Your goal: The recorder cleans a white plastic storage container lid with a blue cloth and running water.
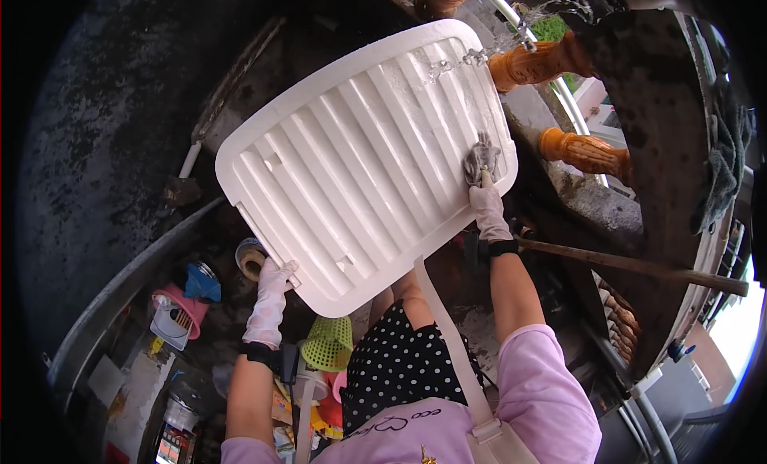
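A large white ribbed plastic storage-box lid [359, 164] is tilted in front of me, its surface wet. My left hand [274, 284], in a thin whitish glove, grips the lid's near left corner, the thumb on top of the rim. On the lid's right side, my gloved right hand [488, 203] holds a wet grey cloth [482, 158] against the ribs. A stream of water [473, 58] falls from the upper right onto the lid's far right part. The source of the stream is not clearly visible.
Orange-brown balusters [527, 62] stand at the right beside a concrete ledge [569, 188]. A wooden pole [635, 261] juts past my right forearm. At lower left are a pink bucket [190, 305], a tape roll [251, 263] and a green perforated basket [326, 343]. A dark cloth [722, 170] hangs far right.
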Demonstrator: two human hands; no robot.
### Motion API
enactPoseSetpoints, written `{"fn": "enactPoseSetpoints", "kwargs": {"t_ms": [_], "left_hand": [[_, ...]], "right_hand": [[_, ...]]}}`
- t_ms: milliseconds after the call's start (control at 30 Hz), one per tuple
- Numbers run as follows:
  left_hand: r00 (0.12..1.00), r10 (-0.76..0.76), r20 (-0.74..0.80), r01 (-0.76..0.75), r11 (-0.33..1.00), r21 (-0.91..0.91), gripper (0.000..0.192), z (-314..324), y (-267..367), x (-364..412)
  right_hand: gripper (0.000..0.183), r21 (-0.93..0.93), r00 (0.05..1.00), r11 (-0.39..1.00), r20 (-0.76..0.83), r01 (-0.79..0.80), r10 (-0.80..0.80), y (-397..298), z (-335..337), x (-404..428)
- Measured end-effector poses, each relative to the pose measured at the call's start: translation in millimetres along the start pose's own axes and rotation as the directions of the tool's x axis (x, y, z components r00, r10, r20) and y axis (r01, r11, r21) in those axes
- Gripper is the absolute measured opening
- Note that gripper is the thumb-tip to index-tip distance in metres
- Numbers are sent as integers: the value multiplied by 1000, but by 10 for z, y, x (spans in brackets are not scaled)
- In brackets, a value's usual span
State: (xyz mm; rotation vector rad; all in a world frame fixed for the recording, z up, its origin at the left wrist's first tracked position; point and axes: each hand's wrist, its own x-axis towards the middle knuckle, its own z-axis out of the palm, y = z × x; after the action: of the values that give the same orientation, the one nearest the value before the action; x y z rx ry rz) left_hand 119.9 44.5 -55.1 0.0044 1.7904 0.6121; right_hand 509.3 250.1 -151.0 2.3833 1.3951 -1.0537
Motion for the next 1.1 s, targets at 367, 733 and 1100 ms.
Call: {"fn": "enactPoseSetpoints", "kwargs": {"t_ms": [367,733,1100], "left_hand": [[999,10,34,-10,1000,2,30,64,83,51],[999,-24,40,23,999,31,32,77,-149,69],[998,-21,64,21,1000,2,30,102,-155,220]], "right_hand": [[29,122,954,965,-223,233,-202,-186,697,-5],[24,-214,265,229,160,950,-951,-2472,973,-633],[70,-171,908,984,-418,-53,-24,132,-344,401]]}}
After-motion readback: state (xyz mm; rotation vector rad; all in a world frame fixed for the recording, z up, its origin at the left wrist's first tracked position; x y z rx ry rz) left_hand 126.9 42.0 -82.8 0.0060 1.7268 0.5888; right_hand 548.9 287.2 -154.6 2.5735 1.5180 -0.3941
